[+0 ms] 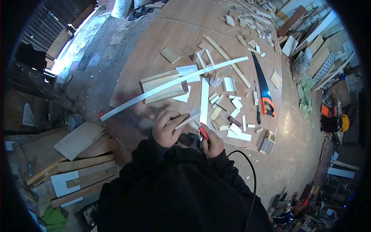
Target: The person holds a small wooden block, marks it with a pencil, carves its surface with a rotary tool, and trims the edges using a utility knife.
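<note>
My left hand (167, 129) is closed round a small flat wooden piece (188, 119) with a pale face, held tilted just off the table's near edge. In my right hand (213, 145) is a small red-handled tool (203, 133). Its thin tip points toward the lower end of the wooden piece; I cannot tell whether they touch. Just beyond my hands, a white strip (204, 96) lies on the table. A long white strip (170, 88) crosses a grooved wooden panel (160, 86) ahead of my left hand.
The brown table (135, 54) bears several small wood offcuts (217, 112), a clear cup (216, 80) and an orange-handled handsaw (262, 87). More scraps (251, 21) pile at its far end. Boards (79, 141) lean at the lower left. A black cable (253, 174) runs beside my right arm.
</note>
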Tool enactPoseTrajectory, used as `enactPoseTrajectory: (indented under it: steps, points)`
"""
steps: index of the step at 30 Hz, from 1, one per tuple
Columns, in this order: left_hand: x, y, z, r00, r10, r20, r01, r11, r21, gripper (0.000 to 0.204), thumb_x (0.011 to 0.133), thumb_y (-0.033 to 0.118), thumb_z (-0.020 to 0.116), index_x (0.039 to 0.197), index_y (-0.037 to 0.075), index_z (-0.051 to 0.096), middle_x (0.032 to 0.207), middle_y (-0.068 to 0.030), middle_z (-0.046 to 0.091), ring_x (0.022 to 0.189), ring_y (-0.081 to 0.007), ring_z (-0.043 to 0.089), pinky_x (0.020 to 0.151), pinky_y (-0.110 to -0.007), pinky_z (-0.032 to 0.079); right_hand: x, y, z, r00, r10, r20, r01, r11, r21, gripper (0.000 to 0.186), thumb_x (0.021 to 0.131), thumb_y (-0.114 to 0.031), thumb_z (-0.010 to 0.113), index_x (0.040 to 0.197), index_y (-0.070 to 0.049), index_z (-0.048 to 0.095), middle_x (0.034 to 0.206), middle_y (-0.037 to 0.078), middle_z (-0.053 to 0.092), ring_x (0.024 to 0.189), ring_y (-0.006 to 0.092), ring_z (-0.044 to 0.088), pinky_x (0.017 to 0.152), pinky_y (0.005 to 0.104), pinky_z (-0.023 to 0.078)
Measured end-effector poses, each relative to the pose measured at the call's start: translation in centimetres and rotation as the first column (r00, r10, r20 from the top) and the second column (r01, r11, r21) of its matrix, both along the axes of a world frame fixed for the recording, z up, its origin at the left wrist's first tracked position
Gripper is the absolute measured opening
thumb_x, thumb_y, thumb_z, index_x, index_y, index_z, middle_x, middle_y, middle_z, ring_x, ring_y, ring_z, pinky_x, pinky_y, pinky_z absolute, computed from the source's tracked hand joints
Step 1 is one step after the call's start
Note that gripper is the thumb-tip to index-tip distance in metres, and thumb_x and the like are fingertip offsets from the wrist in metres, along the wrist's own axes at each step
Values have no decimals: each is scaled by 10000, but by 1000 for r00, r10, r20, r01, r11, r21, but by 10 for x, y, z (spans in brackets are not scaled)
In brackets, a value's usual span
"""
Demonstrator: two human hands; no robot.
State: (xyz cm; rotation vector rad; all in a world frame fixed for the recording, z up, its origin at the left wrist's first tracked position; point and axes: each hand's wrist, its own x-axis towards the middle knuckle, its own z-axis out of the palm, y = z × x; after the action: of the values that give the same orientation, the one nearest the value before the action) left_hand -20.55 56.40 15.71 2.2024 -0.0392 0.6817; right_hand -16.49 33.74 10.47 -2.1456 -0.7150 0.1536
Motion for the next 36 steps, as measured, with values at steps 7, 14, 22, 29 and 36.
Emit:
enactPoseTrajectory:
  steps: [7, 14, 22, 29, 36]
  points:
    - [6, -31, 36, 990, 90, 113, -97, 994, 58, 461, 697, -28, 767, 1143, 69, 695, 942, -81, 589, 796, -250, 603, 708, -341, 507, 33, -12, 11, 989, 84, 123, -103, 983, 152, 545, 809, -16, 580, 1346, -109, 570, 842, 175, 619, 702, 370, 628, 645, 392, 511]
    - [7, -60, 52, 940, 341, 25, -325, 912, -251, 223, 861, 39, 704, 1072, -3, 642, 921, -134, 646, 806, -283, 660, 701, -341, 529, 64, -34, 26, 954, 286, 89, -298, 939, 172, 534, 795, 58, 511, 1322, -18, 564, 932, 183, 663, 766, 307, 670, 709, 326, 521]
    - [3, -70, 59, 829, 531, 177, -545, 837, 40, 150, 911, 50, 646, 1044, -16, 621, 948, -171, 660, 838, -330, 673, 725, -371, 539, 92, -35, 53, 885, 434, 169, -466, 820, 332, 502, 846, 32, 524, 1348, 38, 506, 760, 120, 658, 606, 227, 631, 606, 308, 499]
    - [7, -87, 73, 816, 542, 199, -569, 814, 119, 153, 906, 86, 662, 1030, 0, 642, 940, -142, 672, 844, -310, 676, 725, -376, 539, 105, -23, 95, 797, 590, 128, -586, 708, 394, 507, 1012, -307, 475, 1383, 39, 468, 1224, 280, 613, 1054, 425, 651, 906, 394, 509]
    - [20, -101, 75, 797, 568, 206, -594, 798, 97, 146, 902, 100, 670, 1014, 7, 655, 936, -130, 676, 836, -292, 682, 745, -380, 553, 112, -22, 96, 760, 650, 1, -613, 716, 333, 532, 1046, -366, 369, 1404, 18, 455, 1262, 290, 590, 1138, 439, 612, 954, 402, 487]
